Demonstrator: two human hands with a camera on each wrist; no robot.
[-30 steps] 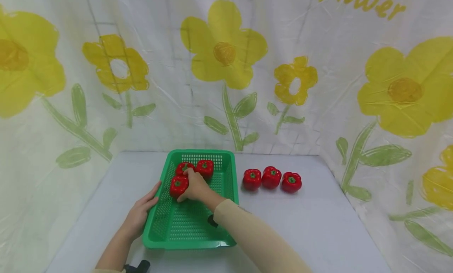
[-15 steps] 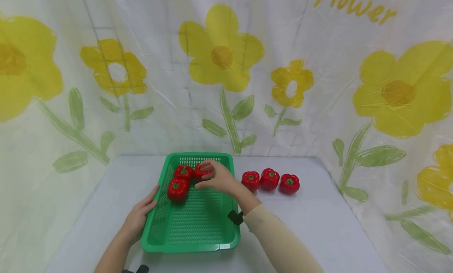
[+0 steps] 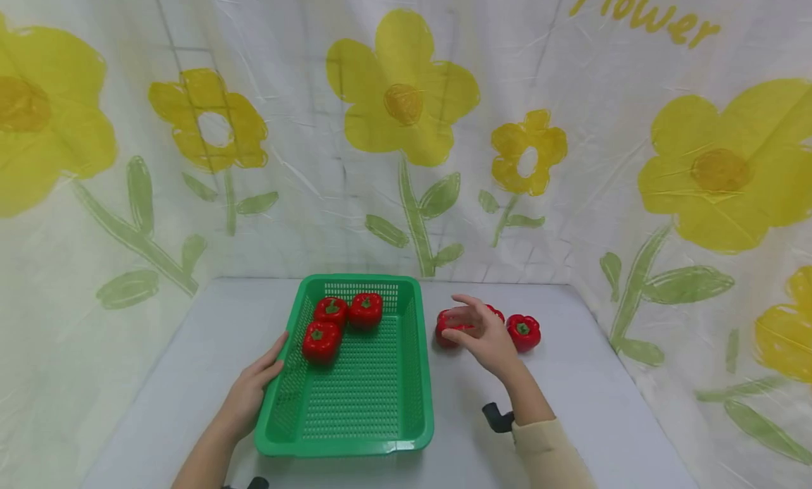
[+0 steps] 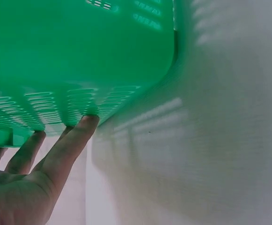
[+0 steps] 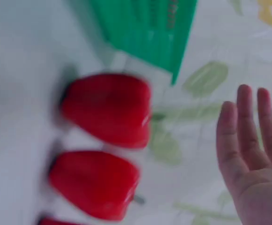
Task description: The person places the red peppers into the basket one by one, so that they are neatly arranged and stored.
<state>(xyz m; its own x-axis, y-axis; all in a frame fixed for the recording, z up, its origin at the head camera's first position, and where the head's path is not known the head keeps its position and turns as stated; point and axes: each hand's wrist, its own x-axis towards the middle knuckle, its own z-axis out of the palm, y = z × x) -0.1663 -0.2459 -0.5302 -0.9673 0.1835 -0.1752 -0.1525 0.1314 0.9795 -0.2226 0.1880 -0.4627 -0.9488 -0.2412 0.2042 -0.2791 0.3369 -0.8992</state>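
My left hand (image 3: 246, 397) touches the left outer wall of a green plastic basket (image 3: 342, 448). In the left wrist view its straight fingertips (image 4: 90, 121) press against the slotted side. Inside the basket, three red bell peppers cluster toward the back left: one in front (image 3: 321, 344), another behind it, and a third bell pepper (image 3: 366, 311) on the right. My right hand (image 3: 488, 341) hovers with spread fingers over a row of three more bell peppers, holding nothing. It partly covers the left bell pepper (image 3: 447, 335) and mostly hides the middle one; the right bell pepper (image 3: 524, 334) shows fully.
A white table (image 3: 590, 418) carries the basket and the row of peppers to its right. Behind and along the sides hangs a white curtain (image 3: 304, 214) painted with yellow flowers. Black wrist camera mounts (image 3: 497, 418) stick out at the wrists.
My right hand has let go of a bell pepper inside the basket, lifted, and moved right, over the row on the table. My left hand stays at the basket's side.
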